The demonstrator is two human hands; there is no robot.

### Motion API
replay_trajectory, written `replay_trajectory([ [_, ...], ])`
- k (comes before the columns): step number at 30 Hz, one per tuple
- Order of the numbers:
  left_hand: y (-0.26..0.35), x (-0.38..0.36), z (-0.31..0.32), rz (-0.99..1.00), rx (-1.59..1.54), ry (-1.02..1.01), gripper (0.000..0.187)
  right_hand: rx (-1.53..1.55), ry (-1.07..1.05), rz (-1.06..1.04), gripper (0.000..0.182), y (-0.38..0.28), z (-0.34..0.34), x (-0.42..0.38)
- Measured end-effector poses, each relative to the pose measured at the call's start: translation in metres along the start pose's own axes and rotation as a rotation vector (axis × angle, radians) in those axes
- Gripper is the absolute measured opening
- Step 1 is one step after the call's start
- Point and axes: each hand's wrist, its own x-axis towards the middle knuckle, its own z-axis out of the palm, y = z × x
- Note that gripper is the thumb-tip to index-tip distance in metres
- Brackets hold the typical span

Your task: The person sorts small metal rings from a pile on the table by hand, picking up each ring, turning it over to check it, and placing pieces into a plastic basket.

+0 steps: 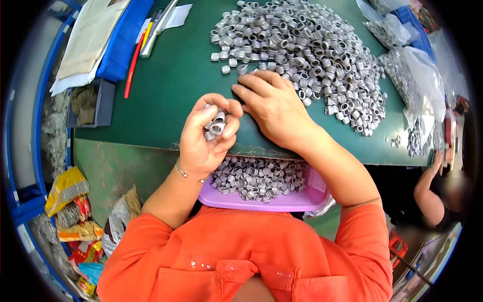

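My left hand (209, 133) is curled, palm up, around several small grey metal rings (216, 126) just above the table's front edge. Beside it, my right hand (274, 103) lies palm down over the green tabletop, at the near left side of a big pile of the same metal rings (302, 40). Its fingers are bent toward the tabletop, and what is under them is hidden. A purple plastic basket (261, 205) with many more rings in it sits below the table edge, against my body.
Pens (132, 65) and a blue tray (118, 50) with papers lie at the left. Clear bags of parts (417, 80) stand along the right edge. Another person's arm (427, 196) shows at far right. Filled bags (75, 221) are on the floor at left.
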Motion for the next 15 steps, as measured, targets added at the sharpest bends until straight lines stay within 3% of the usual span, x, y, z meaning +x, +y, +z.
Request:
replay_trajectory([
  [8,-0.006,0.004,0.004,-0.008,0.166,0.039,0.013,0.138,0.031,0.065,0.027,-0.009,-0.029,-0.052],
  [10,-0.006,0.005,0.003,-0.012,0.166,0.043,0.013,0.275,0.343,0.274,0.026,-0.005,-0.038,-0.062],
  [12,-0.007,0.005,0.003,-0.004,0.170,0.039,0.013,0.057,0.418,0.367,0.024,0.012,-0.041,-0.072],
  [15,-0.009,0.006,0.005,0.000,0.222,0.055,0.012,-0.001,0.330,0.309,0.026,0.019,-0.037,-0.074],
])
